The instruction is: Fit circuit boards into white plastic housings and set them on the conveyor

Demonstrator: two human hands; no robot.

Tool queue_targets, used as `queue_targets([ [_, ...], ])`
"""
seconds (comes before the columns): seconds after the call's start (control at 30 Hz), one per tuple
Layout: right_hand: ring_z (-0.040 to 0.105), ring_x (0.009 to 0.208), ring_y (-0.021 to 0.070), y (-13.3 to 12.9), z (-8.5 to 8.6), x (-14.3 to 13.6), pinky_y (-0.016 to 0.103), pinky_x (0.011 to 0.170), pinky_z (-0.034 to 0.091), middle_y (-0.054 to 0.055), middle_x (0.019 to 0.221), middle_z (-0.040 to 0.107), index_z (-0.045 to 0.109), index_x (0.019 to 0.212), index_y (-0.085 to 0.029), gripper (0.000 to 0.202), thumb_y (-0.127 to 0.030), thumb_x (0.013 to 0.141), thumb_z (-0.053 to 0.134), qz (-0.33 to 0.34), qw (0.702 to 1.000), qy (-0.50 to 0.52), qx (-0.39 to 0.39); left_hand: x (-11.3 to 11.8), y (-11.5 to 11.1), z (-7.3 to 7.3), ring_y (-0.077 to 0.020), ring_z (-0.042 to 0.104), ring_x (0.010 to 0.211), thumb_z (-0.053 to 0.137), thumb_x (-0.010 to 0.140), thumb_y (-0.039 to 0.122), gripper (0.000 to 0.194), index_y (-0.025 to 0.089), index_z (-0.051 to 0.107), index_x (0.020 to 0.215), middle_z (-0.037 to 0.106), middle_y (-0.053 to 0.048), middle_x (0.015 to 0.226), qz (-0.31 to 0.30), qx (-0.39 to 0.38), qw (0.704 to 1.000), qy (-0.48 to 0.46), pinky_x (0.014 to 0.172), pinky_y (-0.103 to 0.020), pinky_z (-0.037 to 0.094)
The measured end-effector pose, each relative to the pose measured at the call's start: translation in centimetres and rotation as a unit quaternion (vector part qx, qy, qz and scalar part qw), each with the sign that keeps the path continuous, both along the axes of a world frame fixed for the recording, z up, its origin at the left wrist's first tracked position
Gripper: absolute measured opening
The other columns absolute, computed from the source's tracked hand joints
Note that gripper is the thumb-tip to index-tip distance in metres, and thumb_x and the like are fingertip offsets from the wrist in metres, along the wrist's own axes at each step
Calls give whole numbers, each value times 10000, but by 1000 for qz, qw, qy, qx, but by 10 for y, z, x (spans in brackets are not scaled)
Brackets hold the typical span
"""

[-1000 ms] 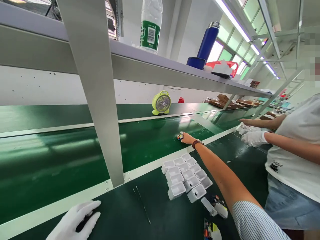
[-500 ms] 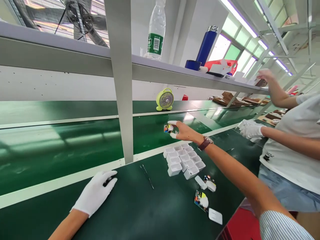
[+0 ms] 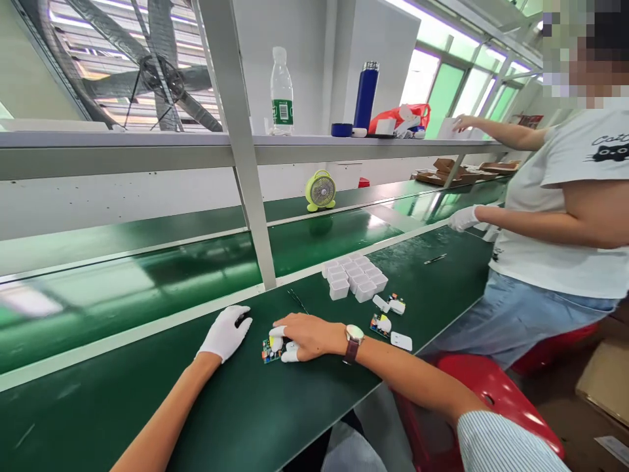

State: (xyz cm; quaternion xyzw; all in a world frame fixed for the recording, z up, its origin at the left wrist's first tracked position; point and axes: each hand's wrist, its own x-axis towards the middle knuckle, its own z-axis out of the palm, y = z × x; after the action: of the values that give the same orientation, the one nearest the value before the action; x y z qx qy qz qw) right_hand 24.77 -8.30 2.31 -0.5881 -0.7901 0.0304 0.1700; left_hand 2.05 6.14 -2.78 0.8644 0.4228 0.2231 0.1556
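My left hand (image 3: 225, 335), in a white glove, rests on the dark green bench with thumb and fingers curled together. Something dark shows between them, too small to make out. Just to its right, my right hand (image 3: 307, 335), with white finger cots and a watch on the wrist, grips a small circuit board (image 3: 269, 351) low over the bench. Beyond that hand lies a pair of tweezers (image 3: 297, 300). Right of it are a second circuit board (image 3: 380, 324) with a white cover (image 3: 401, 341), and another board (image 3: 396, 302) beside a white piece (image 3: 381, 303).
Several white boxes (image 3: 339, 288) stand grouped near the green conveyor belt (image 3: 314, 246). An upright post (image 3: 253, 196) carries a shelf with a bottle (image 3: 282, 98) and a blue flask (image 3: 366, 97). A small green fan (image 3: 321, 191) sits behind. A co-worker (image 3: 555, 196) stands right, near a red stool (image 3: 491, 393).
My right hand has come back from over the belt to the bench beside my left hand, bringing the circuit board. The view has shifted; the left hand keeps its curled pose.
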Motion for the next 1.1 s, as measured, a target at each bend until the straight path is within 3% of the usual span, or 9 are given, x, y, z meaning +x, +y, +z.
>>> queue_targets([
  [0.07, 647, 1112, 213, -5, 2, 22, 286, 925, 520, -30, 1309, 667, 652, 1228, -339, 457, -367, 783, 757, 23, 1000, -11, -11, -12, -10, -1, -274, 671, 1063, 499, 848, 404, 385, 180, 714, 1077, 722, -114, 1128, 2, 7, 1000, 3, 1024, -405, 518],
  [0.17, 631, 1131, 255, -14, 5, 65, 374, 952, 503, 135, 1297, 637, 552, 1349, -176, 384, -215, 970, 505, -77, 997, -20, -2, -27, -21, -1, -277, 667, 1094, 509, 835, 439, 404, 170, 723, 1048, 715, -125, 1150, 9, 3, 1000, 8, 1055, -398, 502],
  [0.27, 653, 1053, 301, -24, 1, 100, 399, 901, 509, 205, 1180, 645, 613, 1210, -91, 336, -58, 914, 458, -169, 985, -35, -14, -31, -26, 5, -279, 675, 1093, 529, 806, 460, 419, 164, 725, 1030, 713, -128, 1158, 19, -22, 1000, 9, 1053, -395, 507],
  [0.37, 658, 1017, 292, -30, -6, 114, 374, 885, 515, 186, 1110, 669, 641, 1127, -110, 372, 24, 843, 443, -198, 979, -43, -30, -27, -26, 16, -275, 699, 1048, 556, 783, 485, 426, 175, 721, 1023, 723, -115, 1146, 37, -76, 996, 4, 1015, -395, 535],
  [0.53, 619, 1157, 270, -28, -3, 87, 386, 961, 514, 154, 1279, 639, 542, 1341, -144, 511, 12, 877, 398, -125, 992, -28, -6, -19, -39, 33, -268, 703, 1048, 587, 789, 526, 568, 154, 638, 1215, 733, -113, 1145, 51, -163, 982, -77, 992, -419, 551],
  [0.7, 604, 1196, 234, -7, 14, 14, 383, 1020, 510, 86, 1335, 626, 465, 1448, -238, 580, -48, 900, 462, 110, 992, 53, 44, -3, -68, 53, -268, 610, 1243, 722, 715, 429, 819, 192, 433, 1444, 597, -105, 1420, -65, -186, 971, -135, 1032, -409, 529],
  [0.8, 580, 1234, 234, 11, 19, -21, 392, 1055, 494, 57, 1405, 590, 456, 1460, -269, 621, -24, 890, 451, 213, 971, 98, 37, 0, -73, 58, -258, 661, 1151, 740, 719, 407, 757, 203, 472, 1398, 670, -78, 1315, -90, -221, 964, -115, 1012, -401, 534],
  [0.93, 558, 1276, 227, 28, 16, -25, 385, 1084, 479, 84, 1538, 452, 354, 1522, -246, 604, -198, 950, 545, 218, 958, 184, -19, -15, -65, 44, -252, 708, 988, 700, 747, 371, 448, 194, 582, 1141, 732, -54, 1049, 14, -195, 974, -117, 947, -425, 545],
  [1.1, 607, 1222, 298, 33, -5, 10, 438, 1038, 506, 145, 1475, 497, 367, 1537, -244, 852, -413, 803, 765, 143, 955, 168, -200, -34, -60, 26, -227, 710, 961, 718, 723, 316, 460, 207, 551, 1137, 710, -37, 1009, 118, -200, 958, -168, 928, -399, 541],
])
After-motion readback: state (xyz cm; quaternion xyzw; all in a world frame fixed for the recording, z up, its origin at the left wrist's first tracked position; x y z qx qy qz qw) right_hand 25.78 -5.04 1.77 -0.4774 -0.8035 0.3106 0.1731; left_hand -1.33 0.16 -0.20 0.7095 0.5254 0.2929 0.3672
